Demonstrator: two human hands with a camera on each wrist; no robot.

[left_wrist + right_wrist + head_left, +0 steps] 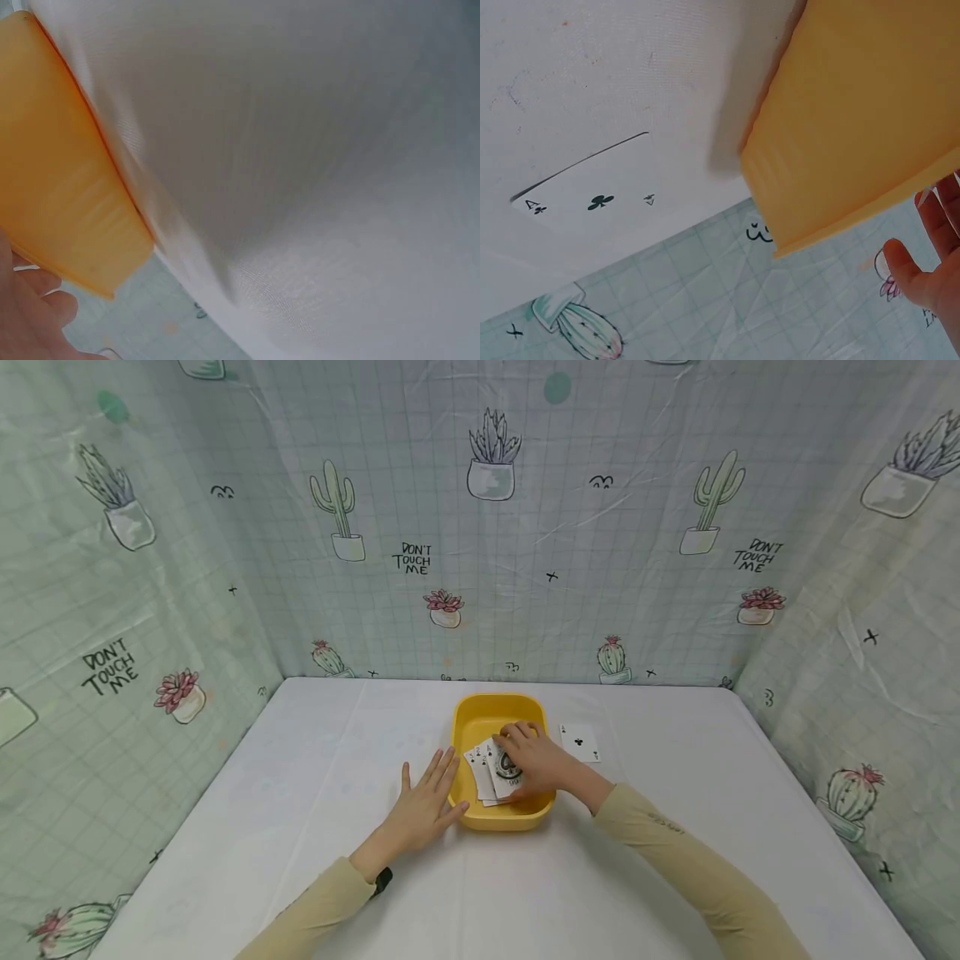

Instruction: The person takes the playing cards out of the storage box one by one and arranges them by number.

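Yellow plastic tray (501, 714) sits mid-counter (300, 793), holding a small fan of playing cards (489, 768); about three or four faces show, the exact count hidden under the right hand (532, 760). That hand reaches into the tray with its fingers curled over the cards, its grip apparently on them. The left hand (423, 806) lies flat with straight fingers, touching the tray's left wall. Doing this well likely means bracing the tray with that flat hand and pinching the fan together. One tray; one lone ace of clubs (580, 742) lies face up just right of it.
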